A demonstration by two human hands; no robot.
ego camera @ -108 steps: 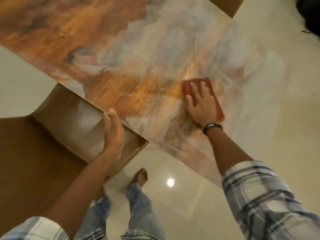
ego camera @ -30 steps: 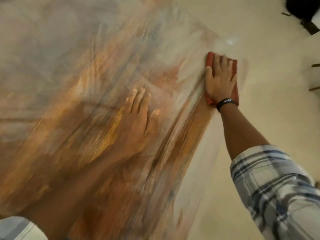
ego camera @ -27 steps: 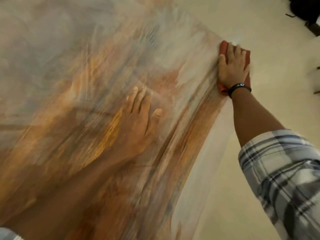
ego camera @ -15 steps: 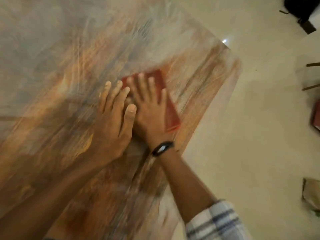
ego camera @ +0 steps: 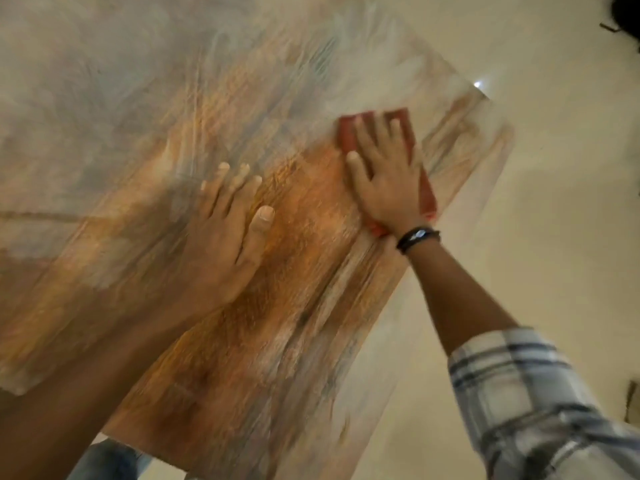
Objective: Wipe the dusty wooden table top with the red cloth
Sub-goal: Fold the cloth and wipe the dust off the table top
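I'm seeing the right hand (ego camera: 384, 181) lying flat, fingers spread, pressing the red cloth (ego camera: 346, 136) near the far right corner of the surface (ego camera: 304, 323). The cloth's long axis is running along the fingers, pointing away from me. The left hand (ego camera: 225, 237) is resting flat beside it, fingers straight.

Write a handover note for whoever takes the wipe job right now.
Left hand: flat on the table top, fingers straight, holding nothing.
Right hand: flat on the red cloth, pressing it near the table's far right corner.
Done: the wood between and below the hands shows orange grain.
To do: the far and left areas look grey-white, dusty. The frame is blurred, so the limits are rough.
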